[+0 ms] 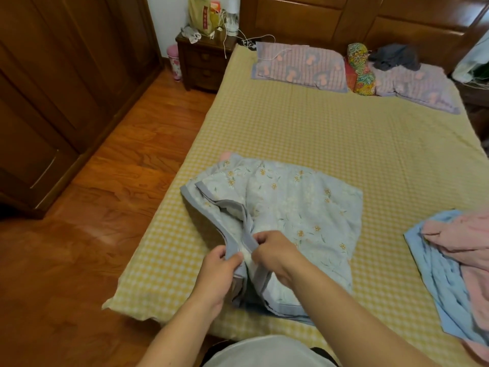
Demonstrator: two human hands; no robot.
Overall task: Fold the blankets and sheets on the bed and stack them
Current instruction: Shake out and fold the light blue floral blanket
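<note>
A dark wooden wardrobe [50, 102] is filling the upper left of the frame, standing on the reddish wood floor [111, 207]. Right of it, near the top, a pink bin [174, 62] is sitting beside a bedside cabinet [205, 64] that is carrying a paper bag [202, 14] and loose white cables.

The bed [330, 133], covered in a yellow checked sheet, is taking up the middle and right of the frame. In the lower middle, a pale blue floral blanket [299, 205] with a grey-blue border is lying partly folded near the bed's lower left corner. The left hand [219, 274] is pinching the grey-blue border between thumb and curled fingers at the blanket's lower left edge. Just to its right, almost touching it, the right hand [275, 252] is gripping the neighbouring strip of the same border, fingers curled down over it. The bulk of the blanket is spreading up and to the right of both grips, resting flat on the sheet.

Along the top of the frame, two striped pillows [299, 67] are lying against the headboard, with a bright floral bolster [361, 70] between them and a dark grey garment [394, 56] on the right one.

At the lower right edge, a blue cloth [439, 282] is lying crumpled under a pink cloth [468, 250], well apart from the hands.
</note>
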